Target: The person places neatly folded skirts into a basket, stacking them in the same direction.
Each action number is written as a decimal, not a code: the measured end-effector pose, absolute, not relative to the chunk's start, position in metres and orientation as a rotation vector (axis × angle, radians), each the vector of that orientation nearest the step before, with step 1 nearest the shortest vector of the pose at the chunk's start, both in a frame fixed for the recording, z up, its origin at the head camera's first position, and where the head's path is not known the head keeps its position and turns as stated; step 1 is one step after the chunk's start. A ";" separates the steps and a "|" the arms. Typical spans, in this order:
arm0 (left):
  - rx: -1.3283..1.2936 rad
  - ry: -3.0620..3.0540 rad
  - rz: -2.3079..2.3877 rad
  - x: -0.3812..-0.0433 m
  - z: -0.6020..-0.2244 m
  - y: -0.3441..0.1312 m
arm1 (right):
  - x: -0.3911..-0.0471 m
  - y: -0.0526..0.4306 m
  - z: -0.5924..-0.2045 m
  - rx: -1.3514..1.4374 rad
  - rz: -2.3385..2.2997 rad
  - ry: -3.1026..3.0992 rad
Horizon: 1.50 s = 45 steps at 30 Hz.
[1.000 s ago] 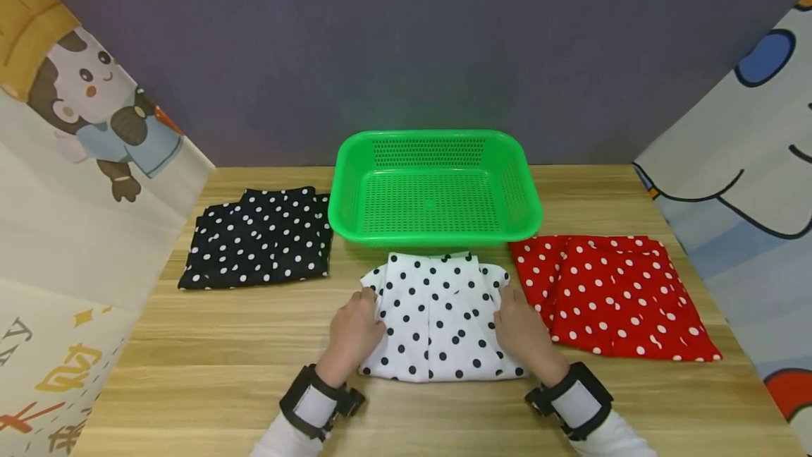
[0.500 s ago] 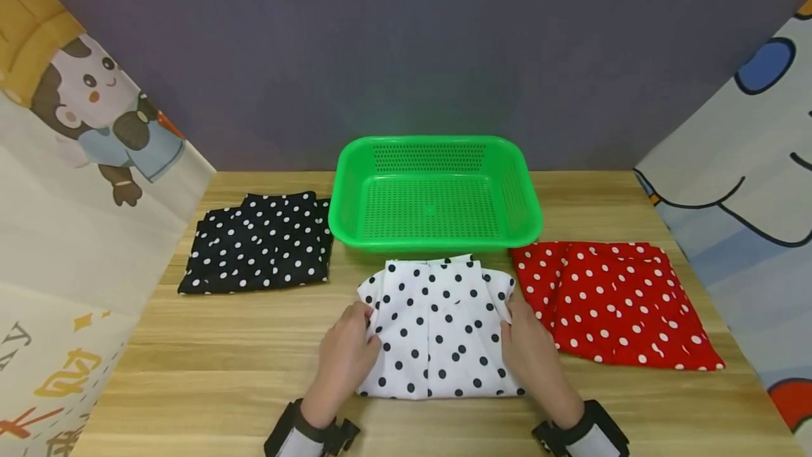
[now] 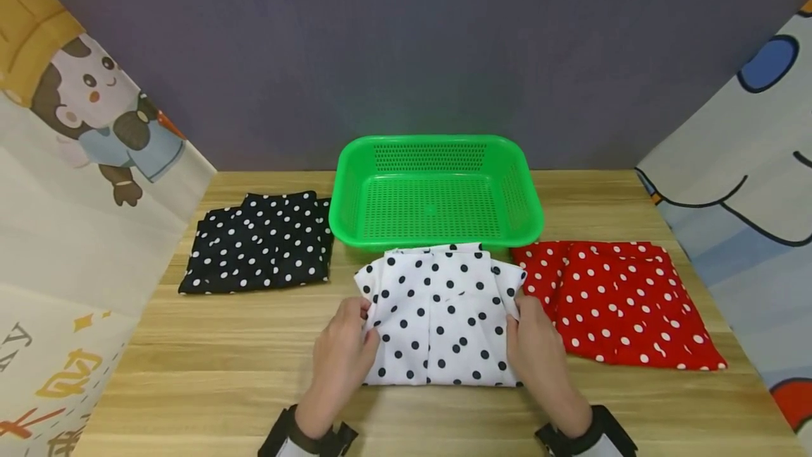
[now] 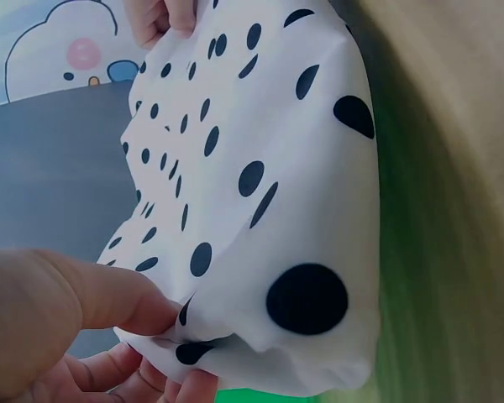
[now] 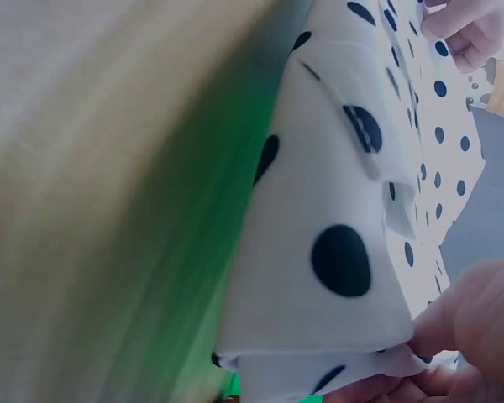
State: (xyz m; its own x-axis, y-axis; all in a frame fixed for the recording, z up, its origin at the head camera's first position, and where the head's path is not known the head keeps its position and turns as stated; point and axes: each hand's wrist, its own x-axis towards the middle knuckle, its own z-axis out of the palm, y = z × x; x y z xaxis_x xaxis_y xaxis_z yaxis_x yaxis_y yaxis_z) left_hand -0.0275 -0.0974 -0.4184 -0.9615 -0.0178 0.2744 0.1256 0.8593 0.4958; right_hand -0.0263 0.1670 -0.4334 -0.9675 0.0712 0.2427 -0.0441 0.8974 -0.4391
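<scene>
A folded white garment with black polka dots (image 3: 438, 323) is held level between both hands in front of the green basket (image 3: 436, 238), its far edge overlapping the basket's near rim in the head view. My left hand (image 3: 342, 344) pinches its left side; in the left wrist view the thumb (image 4: 126, 298) lies on top and the fingers are underneath. My right hand (image 3: 539, 344) pinches the right side the same way, with the thumb (image 5: 454, 319) over the cloth in the right wrist view. Fingertips under the cloth are partly hidden.
A folded black garment with white dots (image 3: 260, 245) lies left of the basket on the wooden table (image 3: 209, 358). To the right lies a folded red garment with white dots (image 3: 622, 302). A dark grey wall (image 3: 431, 55) stands behind.
The white garment has come up off the table and shifted slightly toward the basket, both hands gripping its sides. The black and red garments stay where they were.
</scene>
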 end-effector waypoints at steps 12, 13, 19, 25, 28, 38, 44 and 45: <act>-0.116 -2.708 -0.725 -0.047 -0.403 -0.096 | -0.050 0.169 -0.421 0.016 0.665 -2.775; -0.114 -2.709 -0.729 -0.048 -0.402 -0.096 | -0.051 0.169 -0.420 0.015 0.668 -2.778; -0.148 -2.688 -0.758 -0.059 -0.394 -0.096 | -0.062 0.170 -0.410 0.017 0.706 -2.787; -0.170 -2.701 -0.789 -0.074 -0.382 -0.096 | -0.078 0.173 -0.400 0.049 0.735 -2.767; -0.184 -2.706 -0.800 -0.083 -0.375 -0.097 | -0.086 0.175 -0.394 0.076 0.754 -2.759; -0.224 -2.684 -0.779 -0.112 -0.357 -0.098 | -0.113 0.174 -0.376 0.155 0.789 -2.740; -0.243 -2.704 -0.749 -0.130 -0.348 -0.098 | -0.131 0.173 -0.367 0.193 0.774 -2.740; -0.244 -2.712 -0.740 -0.134 -0.347 -0.098 | -0.135 0.172 -0.365 0.197 0.774 -2.744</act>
State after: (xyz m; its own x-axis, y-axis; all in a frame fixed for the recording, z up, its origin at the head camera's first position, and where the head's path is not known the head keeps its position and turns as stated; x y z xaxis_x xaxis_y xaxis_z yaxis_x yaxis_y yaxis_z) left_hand -0.1341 -0.0981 -0.3465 -0.9346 0.0797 0.3465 0.2447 0.8513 0.4642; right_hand -0.1345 0.1724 -0.3650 -0.9506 -0.0539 0.3056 -0.2056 0.8471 -0.4901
